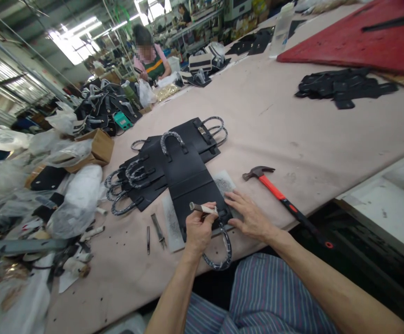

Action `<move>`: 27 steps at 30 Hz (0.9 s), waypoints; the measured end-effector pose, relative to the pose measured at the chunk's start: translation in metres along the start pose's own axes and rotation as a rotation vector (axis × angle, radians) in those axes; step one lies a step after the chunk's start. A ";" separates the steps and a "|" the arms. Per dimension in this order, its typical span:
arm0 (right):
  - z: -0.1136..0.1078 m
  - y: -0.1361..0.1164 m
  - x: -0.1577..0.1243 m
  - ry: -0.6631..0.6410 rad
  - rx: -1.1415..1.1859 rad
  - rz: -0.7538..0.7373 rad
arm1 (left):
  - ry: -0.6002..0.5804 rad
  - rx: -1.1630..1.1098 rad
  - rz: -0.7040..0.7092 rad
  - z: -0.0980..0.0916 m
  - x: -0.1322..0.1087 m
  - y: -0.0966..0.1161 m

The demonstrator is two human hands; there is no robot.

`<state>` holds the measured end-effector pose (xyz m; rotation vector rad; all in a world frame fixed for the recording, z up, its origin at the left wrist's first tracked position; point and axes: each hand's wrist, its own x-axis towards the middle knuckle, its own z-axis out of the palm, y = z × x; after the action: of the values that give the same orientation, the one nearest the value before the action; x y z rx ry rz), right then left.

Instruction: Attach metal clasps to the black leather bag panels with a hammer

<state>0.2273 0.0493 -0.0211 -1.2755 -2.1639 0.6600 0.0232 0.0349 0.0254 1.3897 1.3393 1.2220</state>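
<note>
My left hand (199, 229) is closed around a metal punch (198, 207) wrapped in white near its middle, held over the near end of a black leather bag panel (191, 178). Its tip is hidden by my fingers. My right hand (248, 215) lies with fingers spread at the panel's right edge, beside a plastic-wrapped bag handle (227, 246) that loops toward my lap. Under the panel is a pale slab (172, 225). A claw hammer (274, 188) with a red and black grip rests to the right. Left of the slab lie a pronged tool (158, 229) and a thin metal rod (148, 240).
More black panels with wrapped handles (146, 185) are stacked behind. Plastic bags (78, 202) and a cardboard box (99, 146) crowd the left. Black straps (344, 86), a red sheet (358, 41) and a clear bottle (281, 30) lie far right. Another person (149, 60) works across the table.
</note>
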 end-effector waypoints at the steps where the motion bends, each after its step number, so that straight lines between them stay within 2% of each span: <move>1: -0.001 0.002 0.000 0.007 0.012 -0.010 | -0.003 0.001 -0.003 0.002 0.000 -0.002; 8: 0.002 0.012 -0.002 0.078 0.078 -0.066 | 0.023 0.086 0.026 0.002 -0.003 -0.002; 27: 0.000 0.022 -0.004 0.164 0.237 -0.145 | 0.064 0.016 0.050 0.002 -0.002 -0.009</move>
<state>0.2422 0.0551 -0.0362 -1.0027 -1.9577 0.7031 0.0236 0.0338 0.0157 1.4135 1.3684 1.3004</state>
